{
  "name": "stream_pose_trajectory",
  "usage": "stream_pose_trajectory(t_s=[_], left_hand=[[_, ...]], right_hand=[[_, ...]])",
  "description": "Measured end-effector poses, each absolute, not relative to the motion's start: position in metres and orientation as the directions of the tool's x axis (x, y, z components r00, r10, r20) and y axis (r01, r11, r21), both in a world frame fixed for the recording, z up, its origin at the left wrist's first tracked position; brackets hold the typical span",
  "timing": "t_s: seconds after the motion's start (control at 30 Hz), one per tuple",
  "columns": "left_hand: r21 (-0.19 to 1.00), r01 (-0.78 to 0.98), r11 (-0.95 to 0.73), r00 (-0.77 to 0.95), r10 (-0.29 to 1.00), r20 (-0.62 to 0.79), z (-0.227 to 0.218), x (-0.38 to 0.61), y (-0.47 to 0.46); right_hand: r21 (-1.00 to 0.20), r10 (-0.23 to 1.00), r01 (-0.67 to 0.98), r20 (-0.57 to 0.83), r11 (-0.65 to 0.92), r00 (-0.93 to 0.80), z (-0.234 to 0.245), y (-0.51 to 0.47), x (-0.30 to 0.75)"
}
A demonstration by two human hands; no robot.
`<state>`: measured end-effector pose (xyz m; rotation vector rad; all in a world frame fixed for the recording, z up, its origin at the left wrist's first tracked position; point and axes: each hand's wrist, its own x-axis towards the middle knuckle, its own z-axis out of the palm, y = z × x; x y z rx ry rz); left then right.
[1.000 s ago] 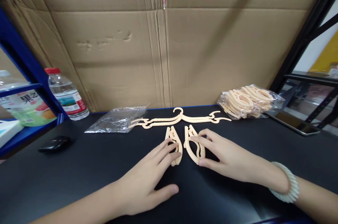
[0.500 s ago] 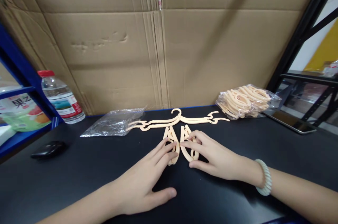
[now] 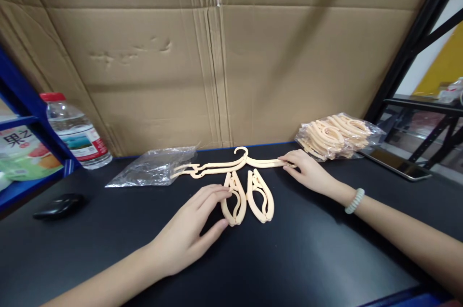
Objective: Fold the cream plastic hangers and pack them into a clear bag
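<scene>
An unfolded cream plastic clothes hanger lies across the black table, its hook towards the cardboard. My right hand is at its right end, fingers and thumb closed around the arm and covering the tip. In front of it two folded hangers lie side by side, a left folded hanger and a right folded hanger. My left hand rests at the left folded hanger, fingertips on its upper side and thumb by its lower edge, with fingers and thumb apart. Nothing touches the right folded hanger.
A clear plastic bag lies under the hanger's left end. A bag of folded hangers sits at back right, beside a tablet-like device. At left are a water bottle and a black mouse. A cardboard wall stands behind.
My right hand has left the right folded hanger and moved right and away to the unfolded hanger's right end. My left hand has shifted slightly left, its fingers uncovering more of the left folded hanger.
</scene>
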<state>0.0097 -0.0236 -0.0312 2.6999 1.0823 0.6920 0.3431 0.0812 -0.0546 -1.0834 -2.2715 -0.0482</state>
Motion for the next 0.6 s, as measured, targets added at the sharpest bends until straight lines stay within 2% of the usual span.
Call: stream_pose_trajectory(t_s=[0.23,0.37,0.5,0.6], left_hand=[[0.299,0.598,-0.744,0.656,0.668,0.351,-0.031,0.011,-0.025],[0.333,0.590,-0.735,0.635,0.678,0.371,-0.029,0.013,-0.026],[0.392,0.587,-0.708,0.584,0.706,0.401,-0.029,0.013,-0.027],[0.451,0.602,-0.658,0.528,0.753,0.393,-0.028,0.012,-0.027]], right_hand=[[-0.221,0.686,0.692,0.510,0.687,-0.519,-0.062,0.084,0.340],[-0.293,0.710,0.678,0.508,0.674,-0.487,-0.058,0.082,0.337],[-0.396,0.787,0.696,0.450,0.599,-0.421,-0.050,0.075,0.336],[-0.416,0.797,0.706,0.484,0.573,-0.362,-0.043,0.073,0.341]])
